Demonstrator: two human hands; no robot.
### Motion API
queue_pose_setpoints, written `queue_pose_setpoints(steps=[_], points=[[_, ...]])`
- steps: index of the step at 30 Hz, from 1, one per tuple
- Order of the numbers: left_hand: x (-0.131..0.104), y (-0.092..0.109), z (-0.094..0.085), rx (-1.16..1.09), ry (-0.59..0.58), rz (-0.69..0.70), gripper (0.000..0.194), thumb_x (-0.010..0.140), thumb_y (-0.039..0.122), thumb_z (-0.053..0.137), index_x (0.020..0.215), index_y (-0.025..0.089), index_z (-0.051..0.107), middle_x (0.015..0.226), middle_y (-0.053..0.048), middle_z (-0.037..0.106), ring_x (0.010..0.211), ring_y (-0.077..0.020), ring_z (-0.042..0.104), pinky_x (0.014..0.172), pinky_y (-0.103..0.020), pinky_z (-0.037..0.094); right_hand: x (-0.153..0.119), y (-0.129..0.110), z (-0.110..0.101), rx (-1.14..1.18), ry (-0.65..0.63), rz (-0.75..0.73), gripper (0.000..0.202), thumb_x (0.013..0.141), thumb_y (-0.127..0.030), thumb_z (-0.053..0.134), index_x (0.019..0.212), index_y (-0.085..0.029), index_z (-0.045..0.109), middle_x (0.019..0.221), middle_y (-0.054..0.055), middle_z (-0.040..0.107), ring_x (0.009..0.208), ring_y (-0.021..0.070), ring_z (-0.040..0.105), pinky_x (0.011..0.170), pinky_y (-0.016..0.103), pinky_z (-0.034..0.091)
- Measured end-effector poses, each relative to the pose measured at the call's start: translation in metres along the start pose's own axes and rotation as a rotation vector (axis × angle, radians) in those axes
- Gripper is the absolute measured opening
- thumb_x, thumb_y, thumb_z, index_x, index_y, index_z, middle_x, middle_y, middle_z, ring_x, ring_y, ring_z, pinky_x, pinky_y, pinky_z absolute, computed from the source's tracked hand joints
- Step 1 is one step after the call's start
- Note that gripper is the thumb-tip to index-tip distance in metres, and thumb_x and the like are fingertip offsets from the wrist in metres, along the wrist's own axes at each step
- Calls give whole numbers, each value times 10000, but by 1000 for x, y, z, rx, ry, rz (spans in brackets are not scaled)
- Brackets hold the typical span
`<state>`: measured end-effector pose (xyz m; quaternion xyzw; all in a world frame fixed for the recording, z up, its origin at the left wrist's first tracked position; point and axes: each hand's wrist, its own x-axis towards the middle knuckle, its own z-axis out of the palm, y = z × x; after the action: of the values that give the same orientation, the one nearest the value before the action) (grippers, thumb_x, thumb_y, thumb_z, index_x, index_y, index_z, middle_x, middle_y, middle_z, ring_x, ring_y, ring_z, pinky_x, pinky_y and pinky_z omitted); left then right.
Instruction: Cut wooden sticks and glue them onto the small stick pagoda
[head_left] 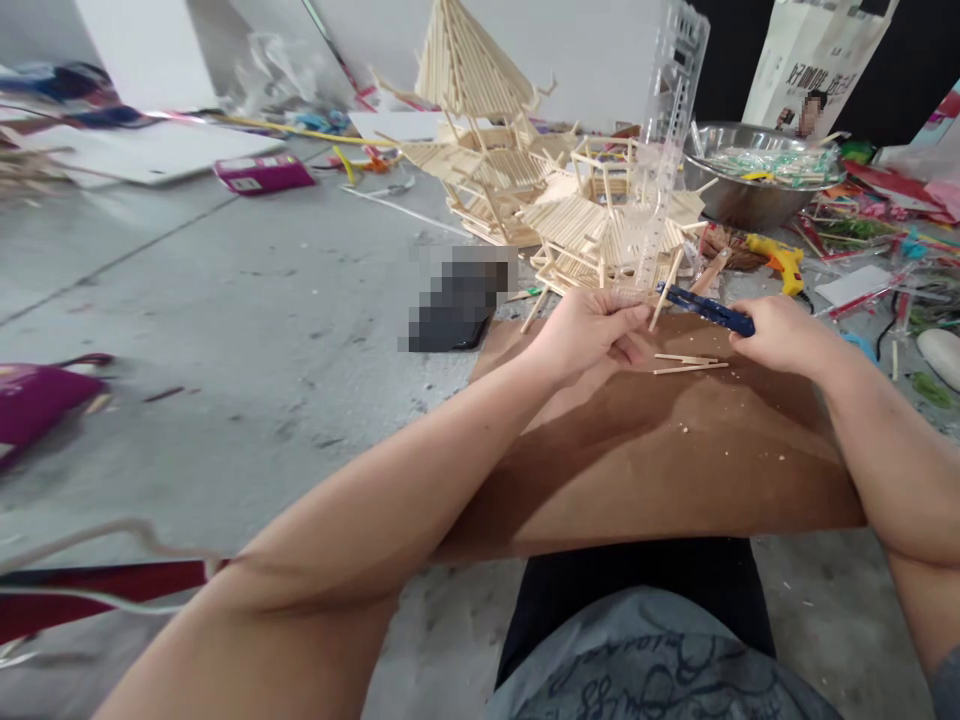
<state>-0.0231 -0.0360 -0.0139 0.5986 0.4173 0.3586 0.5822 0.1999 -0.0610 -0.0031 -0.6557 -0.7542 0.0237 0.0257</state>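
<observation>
My left hand (600,330) is closed with its fingers pinching a thin wooden stick (664,292), which tilts up and to the right. My right hand (776,335) grips blue-handled cutting pliers (709,308); their jaws are at the stick, though whether they touch it I cannot tell. Below the hands, several short cut sticks (686,361) lie on a brown board (675,470). A clear plastic stencil ruler (667,130) rises just beyond my left hand, its lower end partly hidden by the fingers. Behind it is a low wooden-stick structure (577,225).
A taller stick tower with a pointed roof (472,65) stands behind. On the floor are a dark phone (450,315) and a purple box (264,174). To the right are a metal bowl (731,200), a yellow glue gun (780,258) and scattered craft scraps.
</observation>
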Motion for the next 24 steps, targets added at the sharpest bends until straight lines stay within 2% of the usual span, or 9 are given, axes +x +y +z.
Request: queue_pose_setpoints(steps=[3,5,8,11,14,16,20,22,24], points=[[0,2,0,62,67,24,135,791,143,528,802,59,633,657,-52,658,351,-55,523,368,-175,431,0,5,-6,11,12,8,221,681,-257,508,847,-179,632,737,83,651,660,206,583,552,288,365],[-1,3,0,132,66,25,139,790,140,514,749,64,623,636,-46,646,332,-48,497,351,-173,400,-3,8,-13,33,34,43,202,679,-248,508,822,-182,633,709,75,644,646,202,578,552,286,366],[-2,6,1,293,-15,-14,158,778,141,506,662,89,600,595,-21,624,310,-38,465,342,-172,353,-8,13,-24,73,102,105,202,682,-258,512,823,-190,639,680,61,635,644,201,576,565,287,375],[-3,7,2,524,-112,-59,204,769,154,498,587,114,580,466,18,545,301,-44,443,358,-174,320,-11,15,-29,98,148,124,191,688,-275,517,812,-192,636,684,58,635,655,202,576,580,289,384],[-2,3,2,686,-148,-39,230,764,168,478,550,141,560,356,45,427,309,-66,434,394,-188,319,-11,9,-26,105,112,93,175,687,-264,509,795,-194,627,702,54,639,661,193,577,590,284,387],[-1,-2,2,793,-143,27,251,759,182,470,517,156,528,351,41,403,327,-74,408,418,-206,307,-10,4,-24,111,79,67,178,688,-249,499,800,-191,625,710,53,640,660,185,576,594,281,388],[1,-14,3,1049,-39,244,246,765,192,438,533,167,516,485,-10,493,452,-105,435,489,-232,310,-11,-5,-22,124,46,54,191,709,-244,500,833,-187,633,705,55,638,646,179,572,584,284,388],[2,-19,4,1122,-21,261,244,792,233,406,624,163,569,587,-51,559,531,-140,501,532,-247,351,-13,-6,-23,122,45,38,187,722,-254,499,837,-193,634,698,47,634,635,174,568,578,283,384],[1,-20,4,1164,-51,225,275,811,272,379,713,158,609,665,-88,605,613,-182,560,580,-273,396,-14,-5,-22,119,52,18,185,728,-264,498,838,-200,632,700,39,633,634,170,568,577,280,382]])
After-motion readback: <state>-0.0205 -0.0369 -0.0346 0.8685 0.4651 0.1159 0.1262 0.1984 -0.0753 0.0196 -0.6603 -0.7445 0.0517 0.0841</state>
